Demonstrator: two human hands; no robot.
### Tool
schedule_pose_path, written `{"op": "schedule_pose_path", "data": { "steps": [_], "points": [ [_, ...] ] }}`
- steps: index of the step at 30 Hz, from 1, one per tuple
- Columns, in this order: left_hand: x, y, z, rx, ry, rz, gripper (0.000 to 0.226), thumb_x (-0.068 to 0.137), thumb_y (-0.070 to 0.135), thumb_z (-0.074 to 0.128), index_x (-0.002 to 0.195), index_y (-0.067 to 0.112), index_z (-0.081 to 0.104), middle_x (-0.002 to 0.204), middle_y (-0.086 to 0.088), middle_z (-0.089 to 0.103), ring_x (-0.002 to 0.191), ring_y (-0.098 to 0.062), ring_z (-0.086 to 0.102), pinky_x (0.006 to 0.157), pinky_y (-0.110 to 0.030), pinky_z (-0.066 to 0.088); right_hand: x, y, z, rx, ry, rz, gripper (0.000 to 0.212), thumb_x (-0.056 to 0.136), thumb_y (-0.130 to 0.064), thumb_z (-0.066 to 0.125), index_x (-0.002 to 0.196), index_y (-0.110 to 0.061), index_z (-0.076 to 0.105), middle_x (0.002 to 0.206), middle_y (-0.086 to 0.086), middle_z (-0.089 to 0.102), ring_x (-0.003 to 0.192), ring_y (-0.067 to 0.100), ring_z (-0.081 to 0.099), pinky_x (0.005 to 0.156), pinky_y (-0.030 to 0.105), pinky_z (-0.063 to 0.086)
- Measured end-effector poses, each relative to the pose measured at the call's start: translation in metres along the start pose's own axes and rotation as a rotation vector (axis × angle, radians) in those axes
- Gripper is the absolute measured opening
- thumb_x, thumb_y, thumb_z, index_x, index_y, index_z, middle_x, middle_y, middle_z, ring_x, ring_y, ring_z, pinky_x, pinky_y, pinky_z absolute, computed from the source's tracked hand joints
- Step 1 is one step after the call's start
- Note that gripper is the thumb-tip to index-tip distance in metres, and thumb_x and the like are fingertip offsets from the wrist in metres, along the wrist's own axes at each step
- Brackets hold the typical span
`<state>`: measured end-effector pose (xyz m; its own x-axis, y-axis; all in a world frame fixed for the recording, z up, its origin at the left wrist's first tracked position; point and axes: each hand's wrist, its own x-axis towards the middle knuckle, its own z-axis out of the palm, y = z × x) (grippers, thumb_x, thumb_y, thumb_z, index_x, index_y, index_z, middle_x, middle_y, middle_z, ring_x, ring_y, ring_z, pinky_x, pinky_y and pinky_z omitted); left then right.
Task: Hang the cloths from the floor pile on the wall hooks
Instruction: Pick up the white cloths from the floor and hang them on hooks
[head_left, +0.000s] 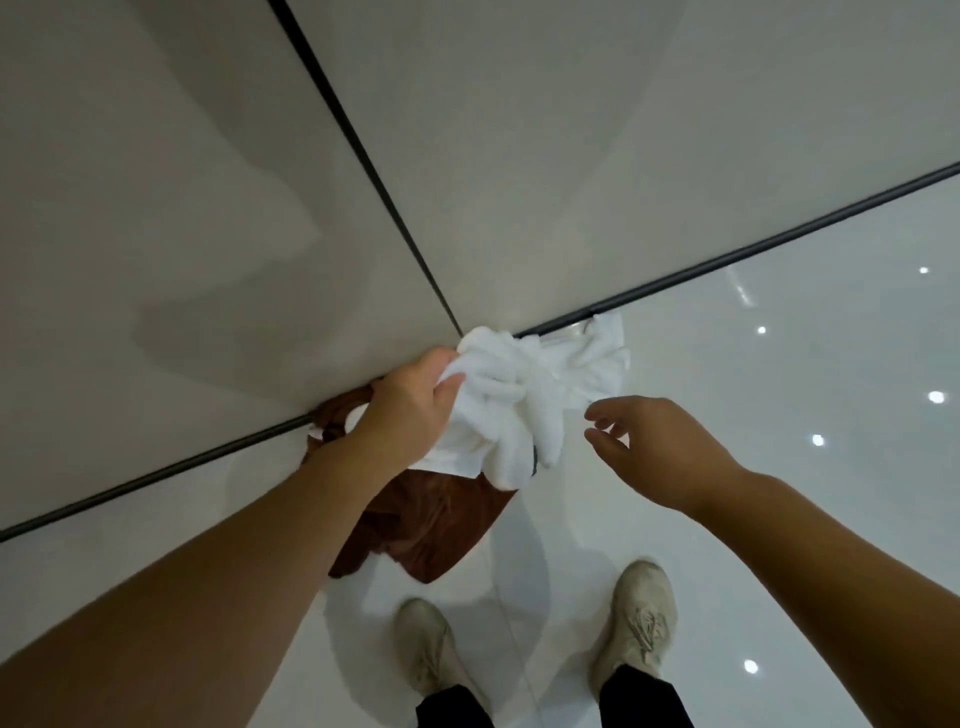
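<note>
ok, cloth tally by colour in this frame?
White cloth: 1, bunched, gripped by the left hand.
Brown cloth: 1, lying on the floor by the wall corner.
Total: 2 that can be told apart; the right hand holds none.

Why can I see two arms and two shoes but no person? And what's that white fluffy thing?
The camera sits on the person's head and looks down, so you see what they see: their own arms reaching out and their own shoes below on the shiny white floor. No machine here, only a person. The left hand grips a bunched white cloth, lifted up in front of a corner where two pale walls meet. The right hand is open beside the cloth, fingers spread, holding nothing. Under the white cloth a brown cloth lies on the floor by the wall. No hooks show in this picture.
</note>
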<state>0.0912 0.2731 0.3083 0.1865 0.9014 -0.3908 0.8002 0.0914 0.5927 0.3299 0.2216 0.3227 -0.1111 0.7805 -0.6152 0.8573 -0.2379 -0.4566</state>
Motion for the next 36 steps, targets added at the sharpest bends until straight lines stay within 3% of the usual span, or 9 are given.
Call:
{"op": "schedule_pose_path", "data": {
  "steps": [6,9,17,20,22,24,27,32,36],
  "points": [
    [-0.067,0.121,-0.142,-0.067,-0.052,0.144,0.015,0.097,0.028,0.047,0.105,0.027,0.059,0.091,0.008,0.064,0.084,-0.008,0.061,0.074,-0.026,0.05,-0.096,-0.09,-0.115,0.001,0.121,-0.15,0.037,0.093,-0.034,0.054,0.128,-0.025,0.056,0.122,-0.007,0.062,0.103,0.008,0.06,0.082,0.017,0.041],
    [-0.11,0.176,-0.211,-0.073,-0.018,0.223,0.012,0.095,0.028,0.049,0.1,0.028,0.06,0.089,0.008,0.065,0.084,-0.009,0.062,0.075,-0.03,0.052,-0.146,-0.137,-0.171,0.028,0.196,-0.255,0.04,0.091,-0.036,0.056,0.13,-0.026,0.053,0.124,-0.007,0.06,0.105,0.008,0.058,0.085,0.018,0.043],
    [-0.219,0.303,-0.357,-0.036,0.149,0.526,0.013,0.092,0.02,0.058,0.1,0.018,0.067,0.086,0.019,0.058,0.081,0.004,0.055,0.071,-0.007,0.038,-0.264,-0.264,-0.29,0.137,0.316,-0.526,0.054,0.083,-0.043,0.066,0.133,-0.036,0.047,0.127,-0.016,0.057,0.113,0.001,0.052,0.098,0.028,0.047],
    [-0.248,0.337,-0.394,-0.026,0.208,0.629,0.012,0.092,0.02,0.058,0.099,0.018,0.068,0.087,0.016,0.058,0.082,0.001,0.056,0.072,-0.008,0.038,-0.302,-0.298,-0.327,0.148,0.374,-0.603,0.034,0.084,-0.036,0.067,0.117,-0.031,0.06,0.11,-0.013,0.065,0.1,0.005,0.059,0.089,0.029,0.051],
    [-0.268,0.356,-0.415,-0.062,0.257,0.681,0.011,0.09,0.021,0.059,0.097,0.019,0.068,0.089,0.011,0.061,0.082,-0.002,0.057,0.073,-0.012,0.042,-0.329,-0.316,-0.346,0.162,0.432,-0.633,0.014,0.087,-0.031,0.064,0.098,-0.022,0.066,0.091,-0.004,0.069,0.084,0.012,0.062,0.078,0.033,0.053],
    [-0.284,0.37,-0.43,-0.119,0.315,0.721,0.01,0.088,0.022,0.06,0.094,0.019,0.067,0.089,0.005,0.065,0.082,-0.007,0.059,0.073,-0.018,0.045,-0.352,-0.331,-0.363,0.164,0.513,-0.664,0.011,0.088,-0.026,0.061,0.085,-0.016,0.065,0.079,0.002,0.066,0.074,0.019,0.061,0.066,0.032,0.048],
    [-0.301,0.384,-0.442,-0.316,0.368,0.706,0.008,0.085,0.014,0.068,0.09,0.02,0.064,0.081,-0.003,0.062,0.07,-0.012,0.054,0.066,-0.021,0.044,-0.379,-0.346,-0.383,0.161,0.618,-0.696,0.008,0.088,-0.017,0.06,0.08,-0.018,0.062,0.07,-0.004,0.06,0.064,0.012,0.053,0.057,0.023,0.04],
    [-0.317,0.386,-0.437,-0.563,0.37,0.641,0.02,0.078,0.013,0.072,0.09,0.025,0.062,0.077,0.006,0.061,0.066,-0.018,0.055,0.062,-0.024,0.045,-0.416,-0.358,-0.401,0.137,0.705,-0.741,0.015,0.086,-0.009,0.057,0.083,-0.022,0.062,0.079,-0.003,0.065,0.074,0.013,0.059,0.065,0.024,0.046],
    [-0.323,0.377,-0.42,-0.69,0.308,0.557,0.019,0.081,0.012,0.07,0.097,0.019,0.064,0.091,-0.005,0.072,0.084,-0.024,0.069,0.076,-0.036,0.056,-0.434,-0.363,-0.404,0.148,0.749,-0.754,0.018,0.085,-0.006,0.052,0.083,-0.02,0.064,0.084,-0.001,0.067,0.08,0.015,0.063,0.07,0.029,0.05]
  ]
}}
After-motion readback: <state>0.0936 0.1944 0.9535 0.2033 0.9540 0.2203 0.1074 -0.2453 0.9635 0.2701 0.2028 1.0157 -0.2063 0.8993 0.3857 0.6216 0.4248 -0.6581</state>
